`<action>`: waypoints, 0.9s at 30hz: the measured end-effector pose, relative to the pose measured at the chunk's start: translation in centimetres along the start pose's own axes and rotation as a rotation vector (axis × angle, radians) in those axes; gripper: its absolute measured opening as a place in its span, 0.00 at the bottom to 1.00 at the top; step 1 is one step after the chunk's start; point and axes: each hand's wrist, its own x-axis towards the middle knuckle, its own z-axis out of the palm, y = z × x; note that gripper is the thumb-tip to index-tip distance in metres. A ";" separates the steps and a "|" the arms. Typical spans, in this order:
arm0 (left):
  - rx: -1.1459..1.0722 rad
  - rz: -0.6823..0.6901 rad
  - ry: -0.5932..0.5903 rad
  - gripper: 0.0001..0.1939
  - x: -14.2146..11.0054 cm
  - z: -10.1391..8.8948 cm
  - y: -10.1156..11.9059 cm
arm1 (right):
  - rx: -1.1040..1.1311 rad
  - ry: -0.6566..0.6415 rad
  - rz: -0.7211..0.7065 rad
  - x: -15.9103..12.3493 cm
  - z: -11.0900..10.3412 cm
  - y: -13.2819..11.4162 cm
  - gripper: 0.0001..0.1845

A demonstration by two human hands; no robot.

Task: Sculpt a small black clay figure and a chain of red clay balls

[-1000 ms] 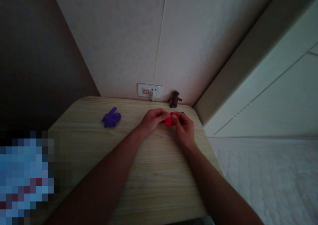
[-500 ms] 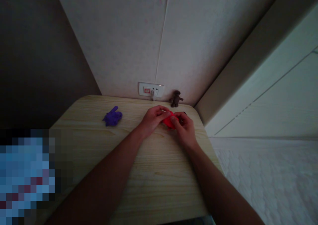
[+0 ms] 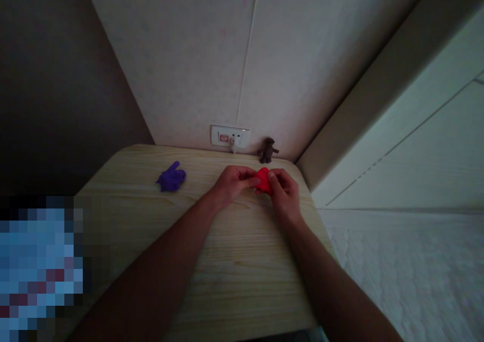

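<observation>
A soft-looking piece of red modelling clay [image 3: 264, 180] is held between both hands over the far right part of the wooden tabletop [image 3: 227, 261]. My left hand [image 3: 234, 183] pinches its left side, thumb in front. From the right, my right hand [image 3: 283, 188] grips it with the thumb pressed on its face. Fingertips hide parts of its edges. Behind the hands, a small dark brown figure [image 3: 267, 151] stands upright near the wall. Left of my left hand lies a lumpy purple clay shape [image 3: 172, 177] with one part sticking up.
A wall socket [image 3: 230, 137] with a plug in it sits low on the wall just behind the table. To the right are a pale cabinet [image 3: 401, 145] and a white quilted surface [image 3: 408, 271]. A blurred-out blue patch [image 3: 38, 261] covers the lower left.
Both hands have shifted slightly right and re-gripped the red clay. More of its face shows between the thumbs. The purple shape and brown figure have stayed put.
</observation>
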 end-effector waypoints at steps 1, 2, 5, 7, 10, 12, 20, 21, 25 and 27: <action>0.009 0.002 0.003 0.18 0.0 0.0 0.0 | 0.003 -0.005 0.012 0.0 0.0 0.0 0.18; 0.014 0.005 0.007 0.18 0.0 -0.1 -0.1 | 0.002 -0.012 0.025 -0.1 0.0 0.0 0.18; -0.014 0.020 0.007 0.16 0.0 0.0 -0.1 | -0.006 -0.037 0.043 -0.2 0.2 -0.5 0.19; -0.099 0.013 -0.005 0.15 0.0 0.2 -0.1 | -0.021 -0.044 0.030 -0.3 0.3 -0.9 0.19; -0.191 -0.001 -0.022 0.16 0.0 0.5 0.0 | -0.066 -0.051 0.017 -0.3 0.2 -1.2 0.19; -0.147 0.016 -0.014 0.16 0.0 0.5 0.1 | -0.095 -0.076 0.022 -0.3 0.2 -1.2 0.20; -0.104 -0.022 0.000 0.15 0.0 0.1 -0.1 | -0.048 -0.136 0.027 -0.4 0.2 -1.0 0.18; -0.116 -0.029 -0.012 0.15 0.0 0.1 0.0 | -0.039 -0.137 0.029 -0.4 0.3 -0.9 0.18; -0.197 -0.015 -0.005 0.16 -0.1 0.4 0.2 | -0.012 -0.120 0.051 -0.4 0.4 -0.6 0.19; -0.197 -0.014 -0.012 0.17 -0.1 0.6 0.2 | -0.012 -0.094 0.048 -0.3 0.4 -0.5 0.20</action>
